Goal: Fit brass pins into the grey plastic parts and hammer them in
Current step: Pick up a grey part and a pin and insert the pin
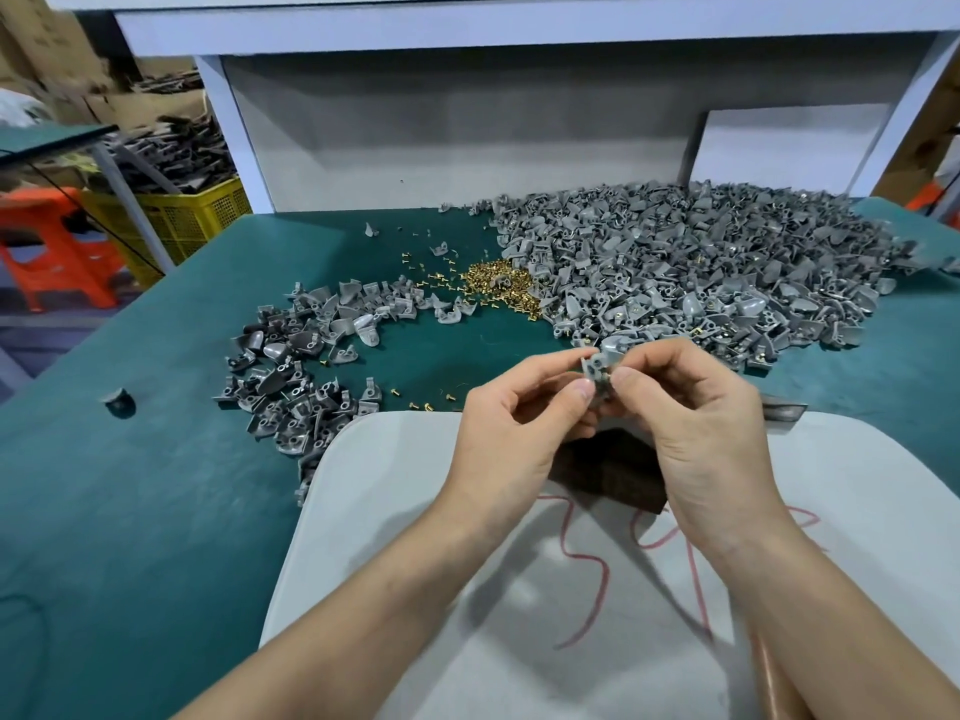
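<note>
Green matting covers a factory workbench (130, 511), where the left hand (511, 433) and right hand (696, 423) pinch one grey plastic part (597, 368) between thumbs and forefingers above a pale board (395, 511). Beyond lie brass pins (493, 283), a heap of grey parts (701, 267), a yellow crate (192, 220) and an orange stool (57, 241).

Bright, even light from above; soft shadows fall on the white board (389, 485). The parts (675, 262) look sharp, while wide-angle distortion bends the table (104, 511) edges and the far boxes (31, 54) blur.

Grey plastic part (597, 364) half behind fingertips (586, 391); parts pile (701, 262) cut off at right edge.
</note>
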Motion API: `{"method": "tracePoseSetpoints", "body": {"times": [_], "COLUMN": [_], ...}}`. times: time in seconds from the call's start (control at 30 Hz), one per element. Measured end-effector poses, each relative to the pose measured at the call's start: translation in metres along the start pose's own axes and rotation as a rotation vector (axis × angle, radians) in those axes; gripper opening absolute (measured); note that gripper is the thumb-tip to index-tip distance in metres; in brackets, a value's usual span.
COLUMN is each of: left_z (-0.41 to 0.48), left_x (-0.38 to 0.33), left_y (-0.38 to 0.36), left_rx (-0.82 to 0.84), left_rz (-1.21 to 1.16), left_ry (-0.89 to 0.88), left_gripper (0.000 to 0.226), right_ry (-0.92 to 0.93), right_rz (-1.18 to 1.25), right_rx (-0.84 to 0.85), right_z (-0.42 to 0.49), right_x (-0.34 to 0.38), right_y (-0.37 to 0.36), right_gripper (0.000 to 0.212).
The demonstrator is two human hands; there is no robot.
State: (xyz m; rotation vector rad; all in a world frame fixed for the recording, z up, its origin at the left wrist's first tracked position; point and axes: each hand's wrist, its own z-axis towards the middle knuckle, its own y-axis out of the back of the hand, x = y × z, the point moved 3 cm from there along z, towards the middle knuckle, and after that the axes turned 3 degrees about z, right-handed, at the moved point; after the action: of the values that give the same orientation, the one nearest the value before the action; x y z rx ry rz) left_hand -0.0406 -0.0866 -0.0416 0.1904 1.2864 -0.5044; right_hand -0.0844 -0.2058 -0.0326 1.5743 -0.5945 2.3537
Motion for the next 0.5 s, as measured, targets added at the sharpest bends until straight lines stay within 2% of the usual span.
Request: {"method": "tracePoseSetpoints", "body": {"times": [0.2,0.43,0.5], "left_z": [0.0,0.0015,0.0019], "left_x": [0.0025,0.0056,0.0058], "left_y": [-0.0024,-0.0023,-0.0029], "left_rx": [0.017,0.033,0.046], "left_rz": [-0.052,-0.206,-0.253], "left_ry": [0.028,0.103,0.113], "left_gripper": [0.021,0.015,0.022], "right_ry": [0.013,-0.037,-0.042], "right_rz": [-0.071,0.054,0.06], "right_rx": [-0.029,-0.009,0.003], "right_z": [-0.0002,-0.0001,0.0003], "right_x": [0.0051,0.0028,0.0014], "right_y": [0.0038,-0.001,0.0002], "right_gripper": [0.016,0.027,0.029]}}
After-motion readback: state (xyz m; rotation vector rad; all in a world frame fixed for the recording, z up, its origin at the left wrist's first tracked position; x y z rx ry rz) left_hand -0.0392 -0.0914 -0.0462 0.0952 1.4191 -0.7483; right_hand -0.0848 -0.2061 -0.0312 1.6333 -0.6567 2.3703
